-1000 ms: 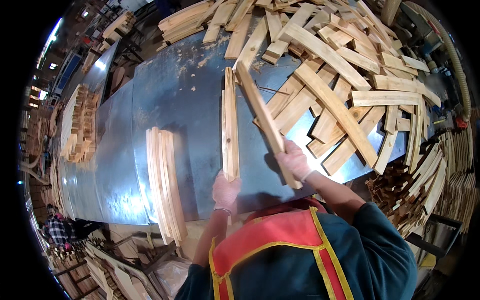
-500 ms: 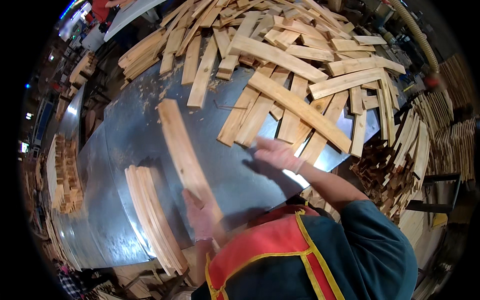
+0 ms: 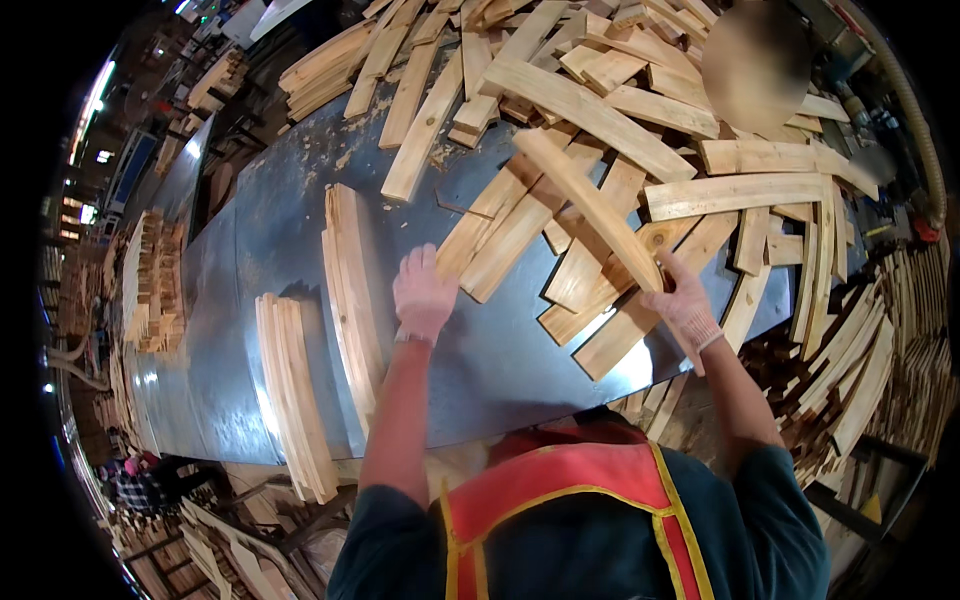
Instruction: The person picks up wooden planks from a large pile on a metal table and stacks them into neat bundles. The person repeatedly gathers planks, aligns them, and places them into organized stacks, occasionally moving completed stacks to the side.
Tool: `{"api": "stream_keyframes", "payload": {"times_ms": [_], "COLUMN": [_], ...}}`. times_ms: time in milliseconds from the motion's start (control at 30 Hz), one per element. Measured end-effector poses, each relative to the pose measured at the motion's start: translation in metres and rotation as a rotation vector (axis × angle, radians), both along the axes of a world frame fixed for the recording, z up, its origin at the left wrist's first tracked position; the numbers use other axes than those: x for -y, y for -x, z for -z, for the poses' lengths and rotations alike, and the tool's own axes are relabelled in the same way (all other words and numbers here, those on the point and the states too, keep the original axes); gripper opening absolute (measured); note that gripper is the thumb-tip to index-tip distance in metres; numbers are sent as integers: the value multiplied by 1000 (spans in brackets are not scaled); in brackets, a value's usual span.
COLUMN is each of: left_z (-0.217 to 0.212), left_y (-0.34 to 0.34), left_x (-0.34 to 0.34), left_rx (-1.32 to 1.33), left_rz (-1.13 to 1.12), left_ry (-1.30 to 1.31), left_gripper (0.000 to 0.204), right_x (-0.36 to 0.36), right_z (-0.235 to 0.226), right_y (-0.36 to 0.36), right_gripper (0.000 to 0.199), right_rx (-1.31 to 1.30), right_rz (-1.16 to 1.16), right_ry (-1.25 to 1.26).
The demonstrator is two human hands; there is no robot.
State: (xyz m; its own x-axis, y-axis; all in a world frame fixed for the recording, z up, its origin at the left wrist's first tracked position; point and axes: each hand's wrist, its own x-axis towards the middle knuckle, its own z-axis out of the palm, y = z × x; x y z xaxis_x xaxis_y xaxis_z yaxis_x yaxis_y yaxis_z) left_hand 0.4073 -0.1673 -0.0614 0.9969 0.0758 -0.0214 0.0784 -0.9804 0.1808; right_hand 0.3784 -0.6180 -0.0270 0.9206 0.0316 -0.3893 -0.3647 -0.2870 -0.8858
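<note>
My right hand (image 3: 684,305), in a light knitted glove, grips the near end of a long wooden board (image 3: 590,200). The board slants away to the far left over other loose boards, its far end apparently raised. My left hand (image 3: 422,292), gloved too, is stretched out with nothing in it. Its fingertips are beside the end of a flat board (image 3: 490,215); whether they touch cannot be made out. To the left of that hand, a narrow bundle of boards (image 3: 348,285) stands on the metal table (image 3: 240,235). Farther left is a second, shorter-looking bundle (image 3: 292,390), overhanging the front edge.
A big jumbled heap of boards (image 3: 590,95) covers the far and right part of the table. Stacked wood pieces (image 3: 155,285) stand at the far left, more boards (image 3: 840,350) at the right below the table. A person in a checked shirt (image 3: 145,490) is at lower left.
My left hand has let go of the boards it held, which now stand on the table, and moved right. My right hand has taken hold of a board on the heap and turned it.
</note>
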Motion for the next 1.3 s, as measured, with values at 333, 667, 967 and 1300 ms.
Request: {"api": "stream_keyframes", "payload": {"times_ms": [333, 667, 967, 1300], "left_z": [22, -95, -32, -26], "left_y": [64, 189, 210, 176], "left_x": [94, 24, 18, 34], "left_rx": [-478, -349, -301, -227], "left_rz": [-306, -512, -502, -36], "left_ry": [1221, 1552, 1221, 1197], "left_gripper": [73, 38, 42, 69], "right_x": [8, -134, -254, -194], "right_z": [23, -4, -46, -134], "right_y": [37, 44, 144, -147], "right_gripper": [80, 76, 53, 64], "right_rx": [-2, 355, -635, 254], "right_rz": [158, -267, -403, -212], "right_ry": [-258, 492, -864, -355]}}
